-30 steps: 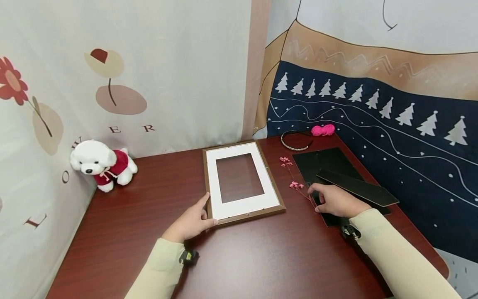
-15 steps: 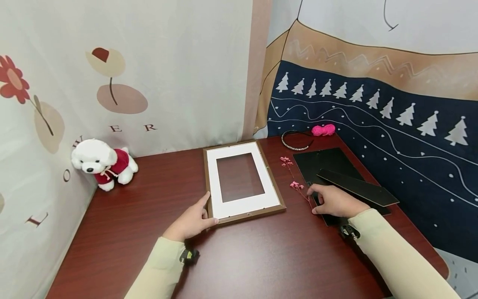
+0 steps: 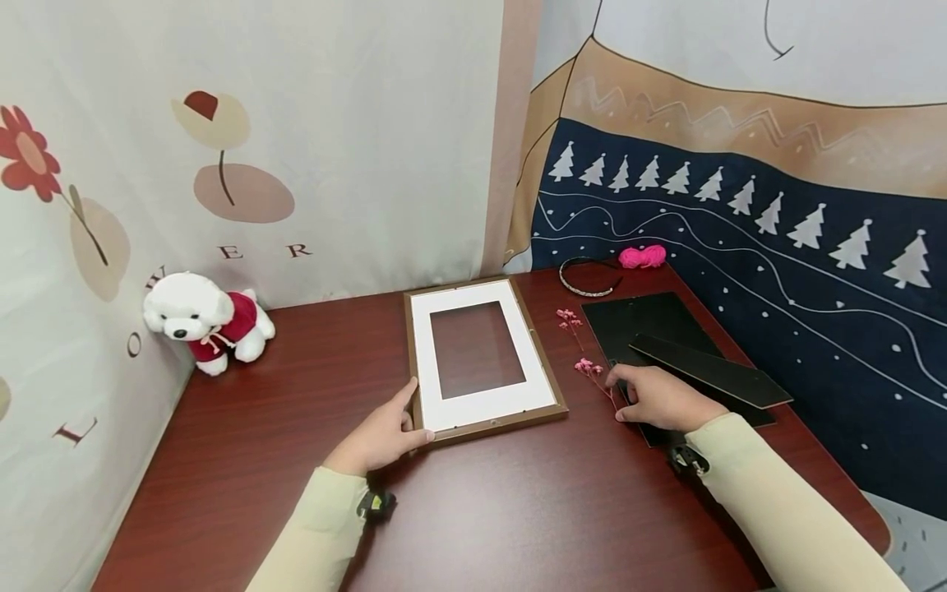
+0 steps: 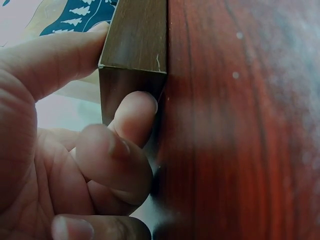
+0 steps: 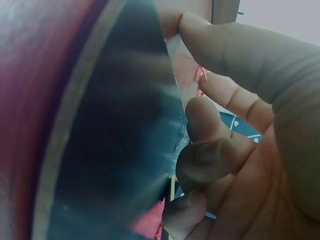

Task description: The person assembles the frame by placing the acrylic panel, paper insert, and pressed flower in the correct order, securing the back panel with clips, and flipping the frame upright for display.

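Note:
My left hand (image 3: pixel 383 434) grips the lower left corner of a brown picture frame (image 3: pixel 494 427) that holds a white mat with a rectangular opening. In the left wrist view, fingers bend around that wooden corner (image 4: pixel 135 55). My right hand (image 3: pixel 662 396) is lowered at the left edge of a black backing board (image 3: pixel 620 316), thumb and index finger apart. Beside those fingertips lies the stem of a pink dried flower sprig (image 3: pixel 588 367); contact with it is unclear. A second pink sprig (image 3: pixel 568 319) lies just behind. The right wrist view shows the board's dark surface (image 5: pixel 120 125) close up.
A folded-out black easel leg (image 3: pixel 710 370) rises from the board. Farther back are a headband (image 3: pixel 588 293) and a bundle of bright pink yarn (image 3: pixel 642 256). At the left stands a white plush dog (image 3: pixel 207 321) in red. Curtains border the reddish-brown table (image 3: pixel 473 518).
My right thumb has slid slightly left, from the board's edge toward the sprig's stem. My left hand and the picture frame stay in place; the head view shifts a little.

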A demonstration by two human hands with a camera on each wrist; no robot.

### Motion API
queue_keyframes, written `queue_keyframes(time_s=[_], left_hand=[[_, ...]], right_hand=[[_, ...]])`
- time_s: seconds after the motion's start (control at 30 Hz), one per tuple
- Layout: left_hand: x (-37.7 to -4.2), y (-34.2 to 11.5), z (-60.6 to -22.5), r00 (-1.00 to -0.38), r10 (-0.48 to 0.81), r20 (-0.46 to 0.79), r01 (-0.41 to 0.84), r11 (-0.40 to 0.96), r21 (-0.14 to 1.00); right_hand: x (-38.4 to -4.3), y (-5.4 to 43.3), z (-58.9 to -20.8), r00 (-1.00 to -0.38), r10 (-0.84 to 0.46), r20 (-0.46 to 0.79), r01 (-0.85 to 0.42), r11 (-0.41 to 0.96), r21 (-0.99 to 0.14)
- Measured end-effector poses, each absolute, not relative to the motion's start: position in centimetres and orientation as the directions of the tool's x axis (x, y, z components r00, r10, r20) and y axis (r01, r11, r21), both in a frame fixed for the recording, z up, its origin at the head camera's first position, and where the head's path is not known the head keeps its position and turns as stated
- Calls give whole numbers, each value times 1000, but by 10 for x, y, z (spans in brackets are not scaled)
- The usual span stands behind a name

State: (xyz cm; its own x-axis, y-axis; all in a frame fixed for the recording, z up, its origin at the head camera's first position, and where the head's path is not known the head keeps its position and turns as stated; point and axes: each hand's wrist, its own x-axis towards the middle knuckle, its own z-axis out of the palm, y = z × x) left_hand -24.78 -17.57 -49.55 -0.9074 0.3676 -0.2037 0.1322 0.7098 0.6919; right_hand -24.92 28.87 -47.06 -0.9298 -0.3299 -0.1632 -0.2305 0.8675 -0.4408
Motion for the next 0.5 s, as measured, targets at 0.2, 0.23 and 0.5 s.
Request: queue_keyframes(time_s=[0.2, 0.23, 0.5], left_hand=[[-249, -176, -496, -908, 364, -210, 126, 713, 690], [-249, -176, -496, -907, 364, -209, 127, 712, 691], [-248, -177, -497, -909, 365, -203, 131, 711, 691]], right_hand=[[-249, 286, -470, -932, -322, -166, -229, 878, -420], [-249, 286, -469, -933, -319, -166, -227, 881, -414], [-249, 285, -469, -935, -322, -149, -250, 896, -368]])
